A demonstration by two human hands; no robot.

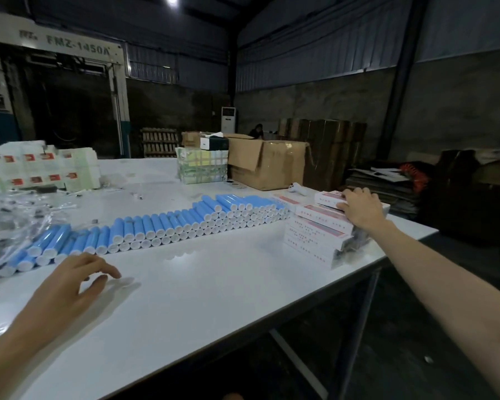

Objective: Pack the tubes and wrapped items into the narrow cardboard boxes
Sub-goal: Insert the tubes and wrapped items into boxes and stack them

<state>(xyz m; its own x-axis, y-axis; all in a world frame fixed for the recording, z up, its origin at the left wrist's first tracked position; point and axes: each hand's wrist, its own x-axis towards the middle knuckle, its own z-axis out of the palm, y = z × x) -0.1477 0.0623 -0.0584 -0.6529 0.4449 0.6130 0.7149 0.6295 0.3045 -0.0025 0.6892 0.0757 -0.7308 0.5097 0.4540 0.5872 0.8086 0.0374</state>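
A long stacked row of blue tubes with white end caps runs across the white table from lower left to upper right. A stack of narrow white boxes with red print stands at the row's right end, near the table's right edge. My right hand reaches out and lies on top of that stack, fingers curled over the uppermost box. My left hand hovers over the bare table just in front of the tubes, fingers relaxed and holding nothing. Clear plastic-wrapped items are heaped at the far left.
Stacks of white boxes stand at the back left. A bundle of pale cartons and a large open cardboard box stand at the back. Flattened cardboard lies beyond the right edge. A person sits far behind.
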